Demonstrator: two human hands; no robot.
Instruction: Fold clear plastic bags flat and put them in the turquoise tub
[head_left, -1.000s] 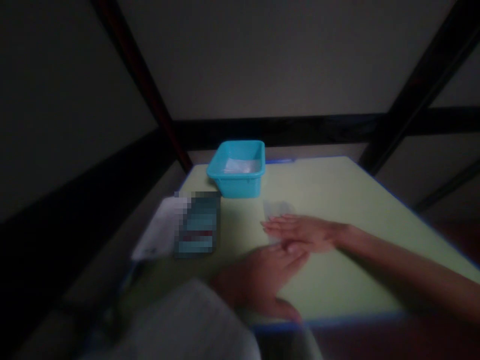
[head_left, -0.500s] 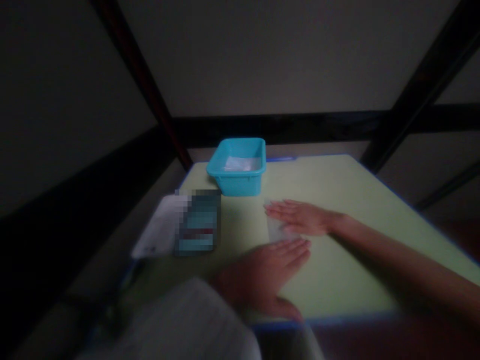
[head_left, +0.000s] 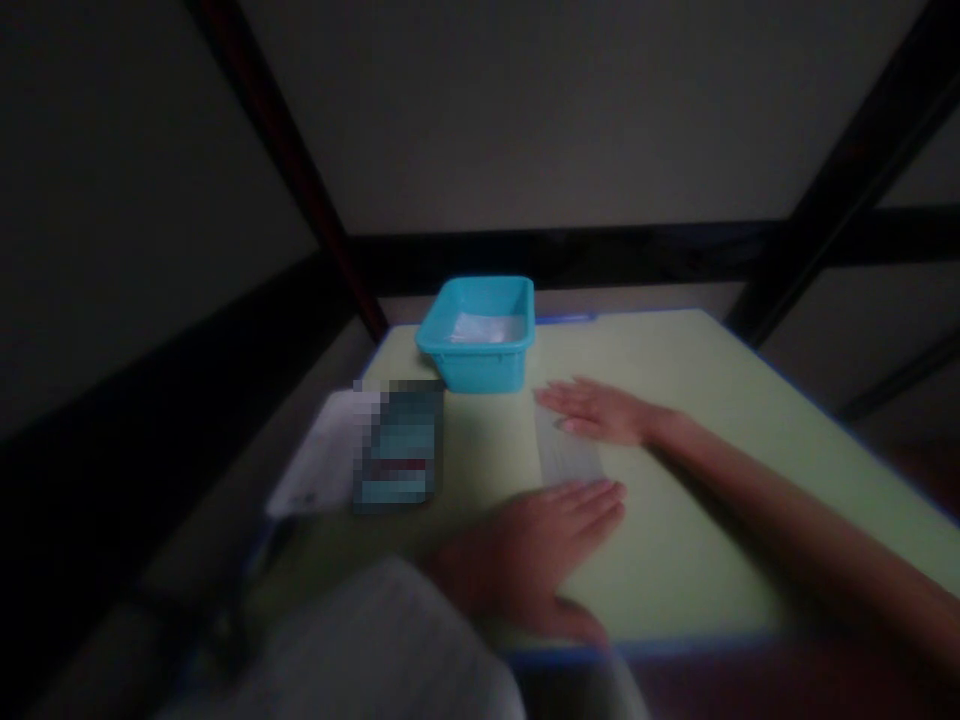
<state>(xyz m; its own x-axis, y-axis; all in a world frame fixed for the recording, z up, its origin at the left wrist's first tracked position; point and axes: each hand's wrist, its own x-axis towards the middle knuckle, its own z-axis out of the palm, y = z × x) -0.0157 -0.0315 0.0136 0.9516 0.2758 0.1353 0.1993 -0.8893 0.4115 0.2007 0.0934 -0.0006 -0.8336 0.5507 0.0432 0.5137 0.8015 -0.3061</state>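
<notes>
A thin, greyish, see-through sheet [head_left: 571,457] lies flat on the pale yellow-green table; the dim picture does not show whether it is a plastic bag or film. Across its far end my right hand [head_left: 600,411] rests flat with fingers stretched to the left. My left hand [head_left: 544,552] lies palm down over the near end, fingers pointing right and thumb stretched toward the front edge. Neither hand grips anything. The parts of the sheet beneath both hands are hidden.
A turquoise plastic basin [head_left: 484,370] stands at the back, with whitish, shiny sheets [head_left: 487,328] inside. On the left lie a pixelated dark-edged rectangular object [head_left: 401,450] and a white paper-like item [head_left: 322,455]. Blue edging borders the table [head_left: 675,370].
My right hand has slid away from me along the sheet, uncovering more of its middle. My left hand has stayed in nearly the same place.
</notes>
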